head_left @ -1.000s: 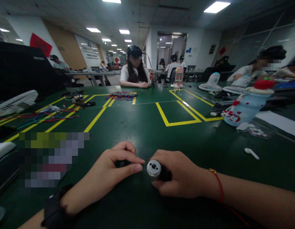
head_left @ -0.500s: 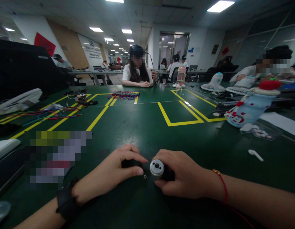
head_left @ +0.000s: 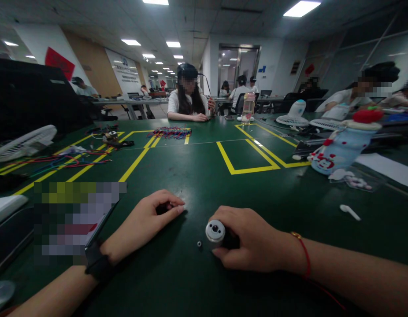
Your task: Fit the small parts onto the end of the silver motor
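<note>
My right hand (head_left: 246,237) is wrapped round a silver motor-like cylinder (head_left: 215,235) standing upright on the green table. Its round top face shows a dark centre and two small holes. Just left of the cylinder, a tiny metal ring-like part (head_left: 199,244) rests on the table, apart from both hands. My left hand (head_left: 154,215) is further left and beyond that part, low over the table. Its thumb and forefinger tips are pressed together; whatever is between them, if anything, is too small to see.
Left of my left arm lies a blurred-out flat item (head_left: 81,215). A white earbud (head_left: 349,212) and a blue bottle (head_left: 343,147) are on the right. Coloured wires (head_left: 171,132) lie farther back among yellow tape lines. A person (head_left: 189,99) sits opposite.
My left hand has drawn away from the cylinder, leftward and farther out, and its fingers have closed together. My right hand still grips the cylinder. The camera view has shifted slightly.
</note>
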The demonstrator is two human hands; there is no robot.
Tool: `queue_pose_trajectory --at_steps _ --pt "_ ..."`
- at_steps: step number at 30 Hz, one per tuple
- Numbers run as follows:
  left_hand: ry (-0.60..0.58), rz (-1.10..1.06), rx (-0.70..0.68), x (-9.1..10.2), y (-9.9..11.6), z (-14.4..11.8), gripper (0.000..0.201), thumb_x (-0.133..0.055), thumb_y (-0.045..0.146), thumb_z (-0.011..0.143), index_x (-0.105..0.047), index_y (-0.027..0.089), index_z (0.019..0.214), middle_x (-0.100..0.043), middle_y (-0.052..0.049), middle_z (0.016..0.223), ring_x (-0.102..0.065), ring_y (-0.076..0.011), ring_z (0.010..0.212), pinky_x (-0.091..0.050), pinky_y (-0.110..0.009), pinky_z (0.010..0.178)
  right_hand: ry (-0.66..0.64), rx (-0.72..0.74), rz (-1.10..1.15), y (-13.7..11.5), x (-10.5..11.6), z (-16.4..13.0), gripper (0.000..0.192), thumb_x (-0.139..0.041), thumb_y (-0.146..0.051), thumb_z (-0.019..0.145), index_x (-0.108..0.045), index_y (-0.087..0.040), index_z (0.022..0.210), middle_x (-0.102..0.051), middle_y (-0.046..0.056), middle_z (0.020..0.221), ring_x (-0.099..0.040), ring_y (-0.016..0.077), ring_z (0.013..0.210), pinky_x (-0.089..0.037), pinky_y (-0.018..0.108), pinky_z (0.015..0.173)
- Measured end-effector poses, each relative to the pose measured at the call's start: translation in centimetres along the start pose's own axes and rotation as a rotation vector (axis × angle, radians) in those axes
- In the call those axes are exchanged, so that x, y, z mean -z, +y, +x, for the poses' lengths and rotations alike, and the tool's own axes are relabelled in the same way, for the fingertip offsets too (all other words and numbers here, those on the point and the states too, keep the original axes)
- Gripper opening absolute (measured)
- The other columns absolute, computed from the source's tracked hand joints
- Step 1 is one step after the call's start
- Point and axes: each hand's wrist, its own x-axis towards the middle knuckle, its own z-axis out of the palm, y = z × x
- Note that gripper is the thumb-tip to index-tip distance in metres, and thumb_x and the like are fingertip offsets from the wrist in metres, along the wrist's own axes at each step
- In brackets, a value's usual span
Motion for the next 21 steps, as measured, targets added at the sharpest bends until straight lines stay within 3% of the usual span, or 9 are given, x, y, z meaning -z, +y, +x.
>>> queue_pose_trajectory --at_steps 4,7,11,16,21 --pt "-0.21 0.078 -0.163 -0.3 1.1 -0.8 0.025 -0.073 0.039 0.075 -0.069 0.029 0.098 -0.06 -0.002 0.109 -0.052 -0.0253 0.106 -0.037 -0.041 0.094 0.021 0.017 0.009 0.1 -0.1 0.0 0.03 -0.066 -0.027 0.072 -0.058 -0.018 0.1 -0.06 0.003 0.091 -0.051 0.0144 0.074 -0.038 0.025 0.063" --pt "-0.252 0.073 -0.208 -1.0 1.9 -1.3 0.02 -0.072 0.036 0.077 -0.07 0.03 0.096 -0.059 -0.001 0.106 -0.053 -0.024 0.104 -0.038 -0.039 0.093 0.022 0.025 0.009 0.2 -0.2 0.0 0.03 -0.066 -0.027 0.072 -0.058 -0.018 0.099 -0.06 0.003 0.091 -0.05 0.0141 0.073 -0.038 0.025 0.063" --pt "-0.18 -0.039 -0.231 -1.7 2.6 -1.4 0.009 -0.063 0.029 0.086 -0.071 0.026 0.089 -0.061 -0.001 0.096 -0.057 -0.0194 0.092 -0.043 -0.032 0.083 0.018 0.019 0.0 0.2 -0.3 0.1 0.029 -0.065 -0.027 0.072 -0.058 -0.018 0.099 -0.06 0.003 0.091 -0.051 0.0145 0.074 -0.039 0.026 0.064" --pt "0.072 -0.138 -0.187 -1.8 4.4 -1.4 0.011 -0.059 0.028 0.089 -0.069 0.027 0.095 -0.06 -0.001 0.096 -0.057 -0.0184 0.089 -0.045 -0.029 0.079 0.014 0.023 -0.02 0.1 -0.3 0.2 0.028 -0.065 -0.029 0.073 -0.056 -0.018 0.098 -0.059 0.002 0.09 -0.051 0.0139 0.073 -0.038 0.025 0.063" --pt "0.016 -0.128 -0.188 -2.3 6.3 -1.7 0.012 -0.059 0.028 0.089 -0.069 0.029 0.094 -0.06 0.0 0.092 -0.057 -0.0176 0.085 -0.046 -0.028 0.074 0.03 0.035 -0.062 0.2 -0.6 0.3 0.021 -0.063 -0.03 0.074 -0.053 -0.019 0.088 -0.056 0.0 0.084 -0.048 0.0124 0.067 -0.034 0.024 0.058"
